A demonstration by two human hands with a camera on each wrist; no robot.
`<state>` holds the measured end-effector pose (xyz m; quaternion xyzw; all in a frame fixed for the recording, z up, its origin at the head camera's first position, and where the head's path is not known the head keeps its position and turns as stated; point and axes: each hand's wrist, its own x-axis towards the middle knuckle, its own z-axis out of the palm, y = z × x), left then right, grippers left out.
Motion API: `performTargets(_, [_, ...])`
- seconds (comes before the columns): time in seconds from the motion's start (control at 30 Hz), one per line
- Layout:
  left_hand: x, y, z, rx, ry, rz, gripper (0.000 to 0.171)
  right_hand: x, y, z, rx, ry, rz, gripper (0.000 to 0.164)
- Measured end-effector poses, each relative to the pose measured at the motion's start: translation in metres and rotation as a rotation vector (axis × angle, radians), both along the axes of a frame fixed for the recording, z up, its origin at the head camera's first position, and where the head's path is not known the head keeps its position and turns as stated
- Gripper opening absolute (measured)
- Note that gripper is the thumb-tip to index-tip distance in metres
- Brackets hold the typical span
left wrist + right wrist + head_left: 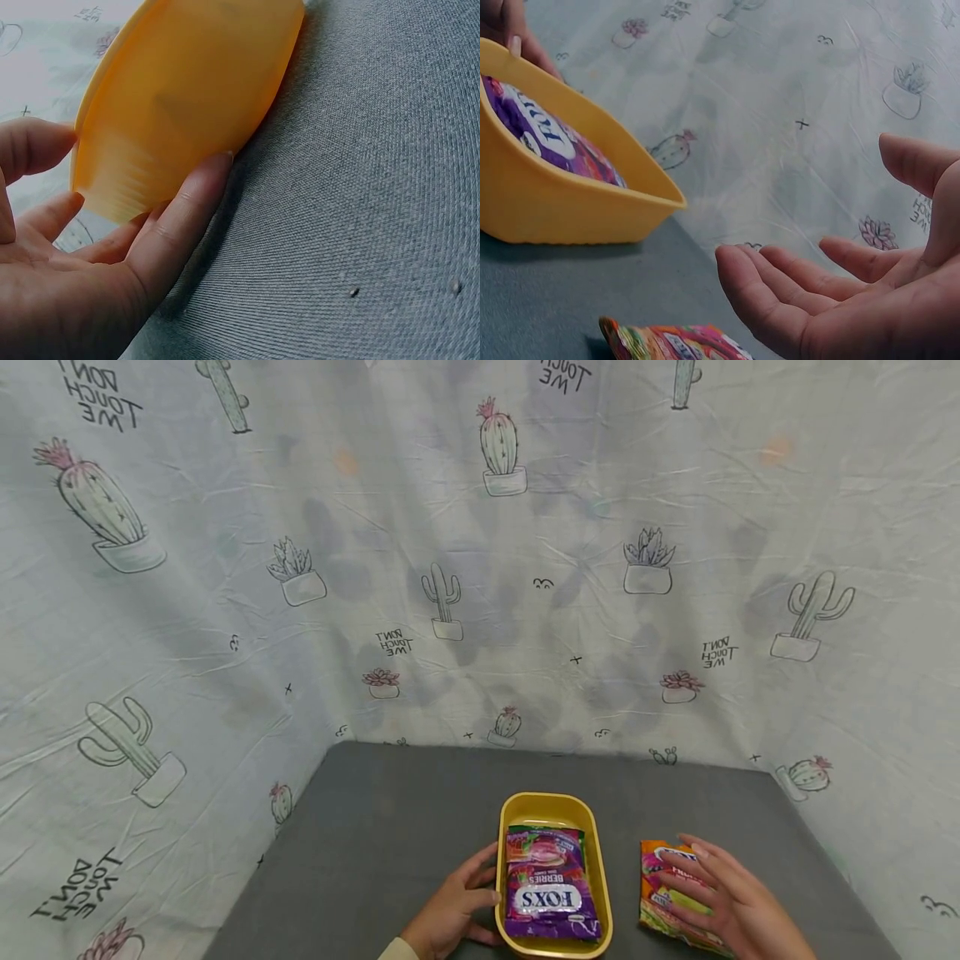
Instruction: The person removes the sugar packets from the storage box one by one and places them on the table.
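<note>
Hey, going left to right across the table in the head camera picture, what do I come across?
Left hand → yellow container with a purple Fox's packet inside → orange packet → right hand, its fingers partly covering the orange packet.

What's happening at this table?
A person has their left hand against the side of a yellow container on the grey tabletop. A purple Fox's Berries bag lies inside it. The right hand hovers, fingers spread and holding nothing, above an orange candy bag. That bag lies on the tabletop outside the container, on the person's right.
</note>
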<state>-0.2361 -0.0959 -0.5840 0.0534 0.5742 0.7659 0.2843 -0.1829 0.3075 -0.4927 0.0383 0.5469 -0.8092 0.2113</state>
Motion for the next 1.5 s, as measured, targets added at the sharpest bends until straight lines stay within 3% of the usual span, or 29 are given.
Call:
performTargets(0.27, [-0.001,0.001,-0.002,0.000,-0.006,0.004,0.067,-0.010,-0.022,0.002,0.104,-0.025,-0.042,0.079])
performTargets(0.5, [0.000,0.001,-0.003,-0.002,-0.001,0.007,0.066,-0.013,-0.035,-0.002,0.061,-0.006,0.010,0.074])
performTargets(0.87, [0.001,0.001,-0.002,-0.009,-0.008,0.011,0.066,-0.019,-0.057,0.001,0.094,-0.002,0.037,0.079])
performTargets(1.1, [0.001,0.002,0.000,-0.010,-0.008,0.013,0.065,-0.021,-0.068,0.000,0.042,-0.008,0.088,0.074])
performTargets(1.5, [0.002,0.002,0.000,0.002,-0.002,0.015,0.065,-0.025,-0.086,-0.003,0.031,0.002,0.113,0.074])
